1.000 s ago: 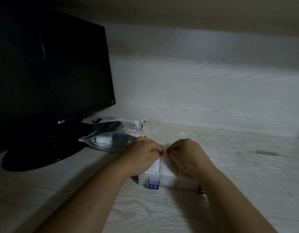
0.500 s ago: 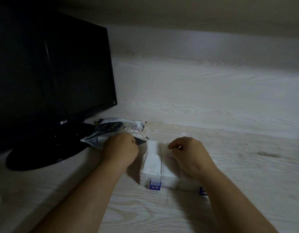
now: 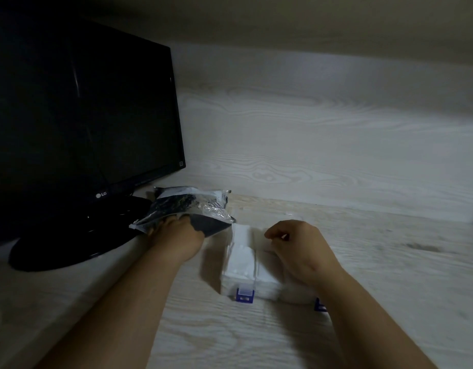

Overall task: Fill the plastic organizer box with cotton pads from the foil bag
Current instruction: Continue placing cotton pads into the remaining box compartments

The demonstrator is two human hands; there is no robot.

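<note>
Left hand [image 3: 177, 238] is in the foil bag [image 3: 187, 206] mouth, fingers hidden, can't tell grasp. Right hand [image 3: 302, 251] is curled over the organizer box [image 3: 230, 286] on the bench [image 3: 230, 336], pinch unclear. Cotton pads [image 3: 242, 251] fill the left compartment. Likely best: pull a small squared stack, steady the box.

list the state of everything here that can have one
foil bag, lying on the desk, mouth open toward the box
organizer box, open, cotton pads in its compartments
monitor, screen dark
left hand, reaching into the bag's mouth, fingers partly hidden
right hand, over the box, fingers curled, hold unclear
</note>
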